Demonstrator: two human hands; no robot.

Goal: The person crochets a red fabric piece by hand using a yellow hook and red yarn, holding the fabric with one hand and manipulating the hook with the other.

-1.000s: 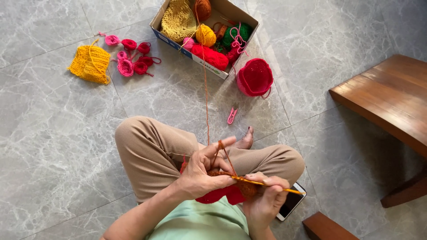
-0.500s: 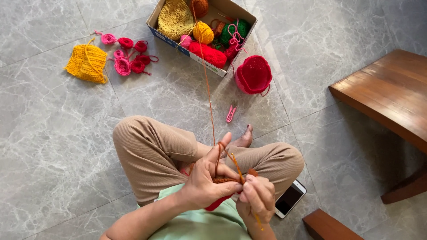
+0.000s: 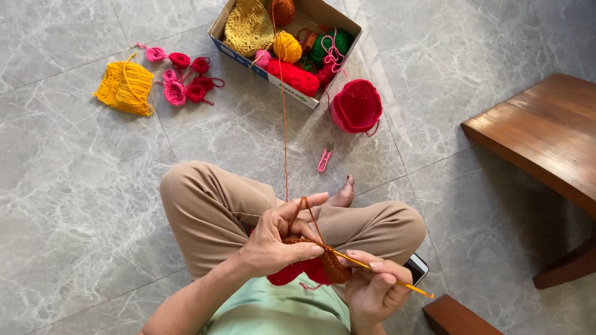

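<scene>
1. The grey tiled floor (image 3: 81,205) serves as the work surface; the person sits cross-legged on it, so everything lies within arm's reach in front of the knees.
2. A wooden bench (image 3: 546,142) stands off to the right, well apart from the work.
3. The open cardboard box (image 3: 338,15) keeps the balls of yarn together, and the orange strand (image 3: 285,136) runs from it straight down to the hands, held taut so it feeds evenly.
4. A red crocheted cap (image 3: 357,107) sits just beside the box; a yellow knitted piece (image 3: 124,88) and small pink and red flowers (image 3: 183,80) lie to the left, laid out apart.
5. The left hand (image 3: 273,242) pinches the brown and red crochet piece (image 3: 323,267) in the lap, forefinger raised to tension the strand.
6. The right hand (image 3: 375,288) is closed around the yellow hook (image 3: 372,271), its tip at the piece.
7. Pink snips (image 3: 325,159) lie near the foot, handy.
</scene>
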